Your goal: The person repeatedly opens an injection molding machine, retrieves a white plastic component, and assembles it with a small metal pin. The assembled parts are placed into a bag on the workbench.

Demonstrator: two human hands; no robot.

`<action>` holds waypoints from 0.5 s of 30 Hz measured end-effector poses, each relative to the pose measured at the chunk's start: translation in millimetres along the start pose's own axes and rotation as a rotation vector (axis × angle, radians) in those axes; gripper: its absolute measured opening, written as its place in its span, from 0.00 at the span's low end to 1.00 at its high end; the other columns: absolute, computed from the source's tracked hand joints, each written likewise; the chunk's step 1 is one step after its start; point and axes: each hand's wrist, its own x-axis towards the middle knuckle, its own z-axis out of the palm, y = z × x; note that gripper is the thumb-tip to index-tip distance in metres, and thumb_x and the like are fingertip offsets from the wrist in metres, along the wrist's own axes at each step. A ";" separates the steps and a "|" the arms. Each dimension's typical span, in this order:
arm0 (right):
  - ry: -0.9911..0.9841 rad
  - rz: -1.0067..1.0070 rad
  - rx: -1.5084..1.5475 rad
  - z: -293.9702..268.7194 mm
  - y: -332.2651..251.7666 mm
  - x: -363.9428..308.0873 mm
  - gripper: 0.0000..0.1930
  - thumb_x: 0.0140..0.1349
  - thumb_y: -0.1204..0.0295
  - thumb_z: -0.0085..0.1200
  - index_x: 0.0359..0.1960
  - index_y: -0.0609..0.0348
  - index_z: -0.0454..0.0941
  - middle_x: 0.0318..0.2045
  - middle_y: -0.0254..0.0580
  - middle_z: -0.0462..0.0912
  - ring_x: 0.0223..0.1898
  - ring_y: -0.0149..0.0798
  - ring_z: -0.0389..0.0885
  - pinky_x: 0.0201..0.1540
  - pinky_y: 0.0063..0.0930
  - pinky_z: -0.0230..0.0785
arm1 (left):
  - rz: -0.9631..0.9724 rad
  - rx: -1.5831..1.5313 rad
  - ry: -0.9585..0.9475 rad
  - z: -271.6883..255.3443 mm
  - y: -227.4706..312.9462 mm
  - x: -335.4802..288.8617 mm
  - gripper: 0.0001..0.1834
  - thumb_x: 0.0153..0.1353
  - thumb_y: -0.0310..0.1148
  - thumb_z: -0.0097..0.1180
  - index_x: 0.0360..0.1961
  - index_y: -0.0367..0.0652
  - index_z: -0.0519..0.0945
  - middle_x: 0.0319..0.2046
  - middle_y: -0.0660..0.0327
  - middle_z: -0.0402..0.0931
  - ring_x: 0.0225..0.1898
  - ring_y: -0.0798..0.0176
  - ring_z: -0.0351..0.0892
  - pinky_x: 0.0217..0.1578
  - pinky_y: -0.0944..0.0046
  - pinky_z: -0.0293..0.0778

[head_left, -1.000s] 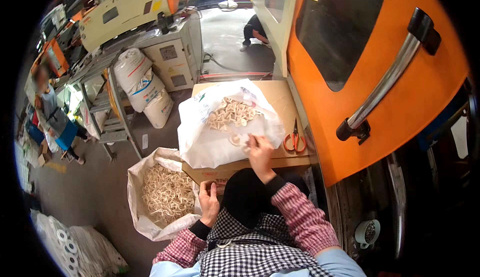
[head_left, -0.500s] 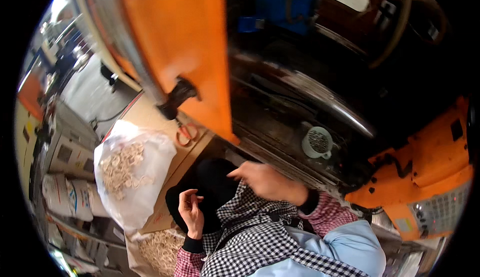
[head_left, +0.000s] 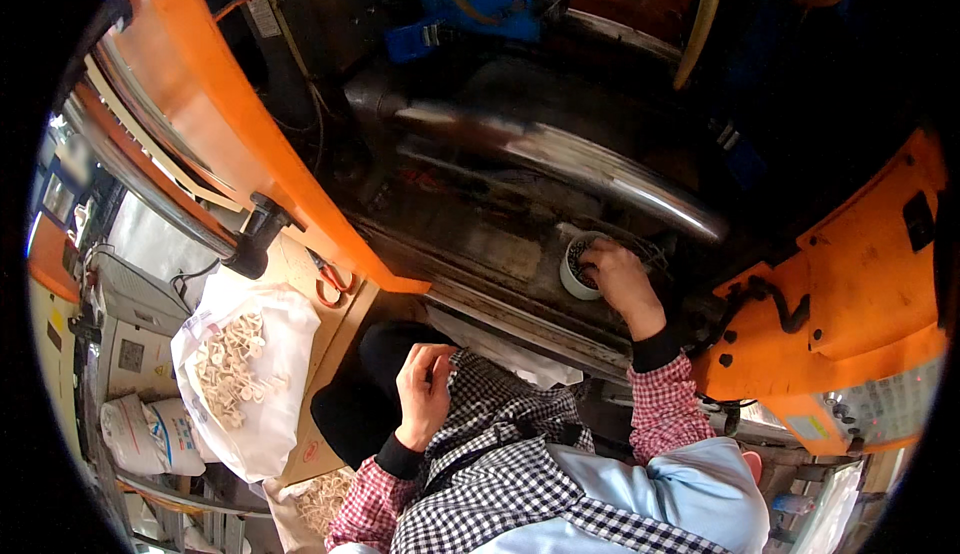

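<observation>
So, counting first: one pale cup (head_left: 568,279) full of small greyish bits is sitting on the ledge inside the machine (head_left: 480,254), just below one shiny metal bar (head_left: 600,169). Two hands are showing. One pair of red-handled scissors (head_left: 324,273) is lying on one cardboard box (head_left: 335,332), near the lower edge of the orange door (head_left: 230,74). One white plastic bag (head_left: 285,349) is lying spread out on that same box, with one heap of beige pieces (head_left: 228,366) sitting on it. Lower down, one sack (head_left: 283,514) is holding more of the same stuff, partly hidden by the left sleeve.

Now the hands. The right hand (head_left: 612,276) is resting at the cup with its fingers bent down inside the rim, among the bits; the fingertips are hiding in there, so I honestly can't tell if they're pinching anything. The left hand (head_left: 424,394) is hanging over the checked apron (head_left: 500,424), half open, fingers loosely bent.
</observation>
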 end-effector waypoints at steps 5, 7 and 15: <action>-0.058 0.088 0.084 -13.7 -5.0 1.8 0.10 0.50 0.78 0.55 0.35 0.63 0.79 0.40 0.51 0.78 0.41 0.53 0.76 0.43 0.39 0.70 | 0.043 0.071 -0.150 21.8 10.1 25.2 0.08 0.65 0.26 0.44 0.37 0.34 0.75 0.31 0.58 0.70 0.26 0.67 0.75 0.27 0.69 0.71; -0.013 0.096 0.133 -10.9 1.7 1.3 0.10 0.50 0.78 0.55 0.35 0.63 0.79 0.39 0.52 0.78 0.40 0.54 0.76 0.42 0.40 0.69 | 0.010 -0.024 -0.247 36.7 27.5 43.8 0.08 0.65 0.27 0.45 0.41 0.34 0.74 0.29 0.58 0.73 0.26 0.69 0.76 0.26 0.69 0.72; -0.089 0.040 0.098 -15.0 -4.4 3.4 0.11 0.50 0.79 0.52 0.37 0.65 0.78 0.36 0.55 0.78 0.39 0.55 0.76 0.41 0.41 0.70 | -0.151 -0.283 -0.458 94.0 37.3 102.9 0.10 0.65 0.30 0.46 0.44 0.36 0.72 0.27 0.60 0.76 0.25 0.70 0.76 0.24 0.69 0.71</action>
